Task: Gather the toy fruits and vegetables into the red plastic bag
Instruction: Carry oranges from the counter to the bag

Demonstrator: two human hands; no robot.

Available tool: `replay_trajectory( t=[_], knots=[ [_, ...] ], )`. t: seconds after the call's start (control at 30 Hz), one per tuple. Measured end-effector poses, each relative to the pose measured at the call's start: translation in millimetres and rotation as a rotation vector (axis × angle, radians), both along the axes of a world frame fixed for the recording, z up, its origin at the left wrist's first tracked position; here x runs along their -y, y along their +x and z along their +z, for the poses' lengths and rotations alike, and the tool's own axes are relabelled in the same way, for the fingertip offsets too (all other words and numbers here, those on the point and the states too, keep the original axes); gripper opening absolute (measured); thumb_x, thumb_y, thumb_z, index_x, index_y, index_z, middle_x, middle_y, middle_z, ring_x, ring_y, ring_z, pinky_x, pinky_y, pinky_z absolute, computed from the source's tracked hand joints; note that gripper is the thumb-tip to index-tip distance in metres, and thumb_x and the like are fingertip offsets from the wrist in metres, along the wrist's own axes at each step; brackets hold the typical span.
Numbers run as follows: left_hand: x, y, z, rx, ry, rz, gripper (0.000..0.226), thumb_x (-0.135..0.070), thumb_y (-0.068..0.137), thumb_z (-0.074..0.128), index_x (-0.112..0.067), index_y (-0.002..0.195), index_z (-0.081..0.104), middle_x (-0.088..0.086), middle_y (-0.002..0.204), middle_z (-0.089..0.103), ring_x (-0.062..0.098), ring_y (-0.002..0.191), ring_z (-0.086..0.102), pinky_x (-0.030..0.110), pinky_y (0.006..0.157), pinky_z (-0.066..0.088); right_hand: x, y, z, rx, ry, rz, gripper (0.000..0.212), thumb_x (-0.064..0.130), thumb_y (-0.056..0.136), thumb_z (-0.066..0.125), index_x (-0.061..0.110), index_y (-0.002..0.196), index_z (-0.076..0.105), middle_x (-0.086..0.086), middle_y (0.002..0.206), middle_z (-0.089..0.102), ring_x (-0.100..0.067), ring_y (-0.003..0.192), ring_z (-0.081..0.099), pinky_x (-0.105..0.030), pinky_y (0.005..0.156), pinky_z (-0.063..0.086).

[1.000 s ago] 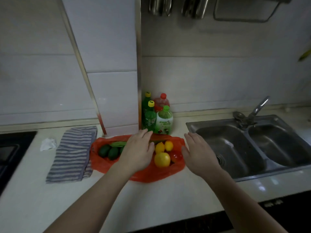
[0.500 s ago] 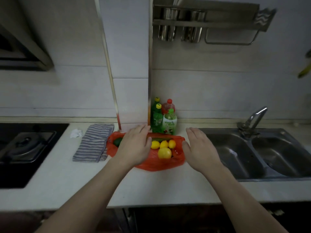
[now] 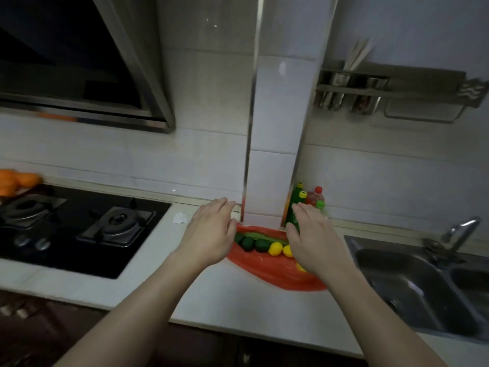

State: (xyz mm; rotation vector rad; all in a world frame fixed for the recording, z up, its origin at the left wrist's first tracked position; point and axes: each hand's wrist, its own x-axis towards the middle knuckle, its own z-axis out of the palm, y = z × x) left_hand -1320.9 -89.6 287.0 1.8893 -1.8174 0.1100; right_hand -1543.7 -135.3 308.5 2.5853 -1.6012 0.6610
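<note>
Now both hands held flat, fingers straight, holding nothing: left hand (image 3: 209, 235) and right hand (image 3: 315, 241) flank red plastic bag (image 3: 272, 268); green toys (image 3: 254, 244), yellow lemons (image 3: 275, 248) inside

The left hand (image 3: 209, 234) has slid off the red plastic bag (image 3: 270, 268) toward the hob (image 3: 79, 234) end of the worktop (image 3: 211, 292), and the dark green toy avocados (image 3: 248, 243) it was covering half a second ago now show. The right hand (image 3: 315, 242) has come in from the bag's edge nearest the sink (image 3: 352, 241) and hangs over that end, covering most of the large yellow fruit (image 3: 300, 267), its fingertips (image 3: 297, 206) in front of the bottles (image 3: 317, 194).
</note>
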Motion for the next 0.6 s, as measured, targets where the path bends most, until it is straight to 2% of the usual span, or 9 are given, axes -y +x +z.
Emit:
replay_trajectory(
  t=[0.13, 0.27, 0.4, 0.6],
  knots=[
    [-36, 68, 5, 0.013, 0.003, 0.043, 0.049, -0.033, 0.099, 0.041, -0.017, 0.145, 0.041, 0.004, 0.152, 0.039, 0.020, 0.141, 0.031, 0.034, 0.118, 0.018, -26, 72, 7, 0.017, 0.010, 0.078, 0.050, 0.029, 0.097, 0.038, 0.008, 0.143, 0.038, -0.009, 0.147, 0.039, -0.020, 0.136, 0.031, -0.029, 0.114, 0.017],
    [-71, 134, 6, 0.042, 0.001, 0.096, 0.048, -0.033, 0.100, 0.038, -0.017, 0.145, 0.040, 0.003, 0.151, 0.040, 0.020, 0.139, 0.032, 0.035, 0.116, 0.020, -47, 143, 1, 0.034, 0.016, 0.122, 0.053, 0.035, 0.095, 0.033, 0.010, 0.141, 0.040, -0.008, 0.146, 0.041, -0.022, 0.135, 0.033, -0.035, 0.114, 0.024],
    [-103, 196, 4, 0.052, -0.008, 0.152, 0.047, -0.033, 0.099, 0.038, -0.017, 0.143, 0.042, 0.003, 0.148, 0.044, 0.021, 0.137, 0.037, 0.037, 0.116, 0.025, -67, 205, -5, 0.055, 0.039, 0.179, 0.051, 0.033, 0.098, 0.035, 0.012, 0.145, 0.035, -0.006, 0.149, 0.036, -0.019, 0.138, 0.028, -0.030, 0.115, 0.018],
    [-136, 267, 7, 0.022, -0.009, 0.242, 0.046, -0.033, 0.099, 0.039, -0.019, 0.143, 0.043, 0.003, 0.150, 0.042, 0.019, 0.140, 0.033, 0.040, 0.117, 0.024, -84, 283, -4, 0.044, 0.035, 0.256, 0.053, 0.037, 0.099, 0.033, 0.014, 0.146, 0.032, -0.004, 0.151, 0.034, -0.019, 0.139, 0.027, -0.034, 0.116, 0.020]
  ],
)
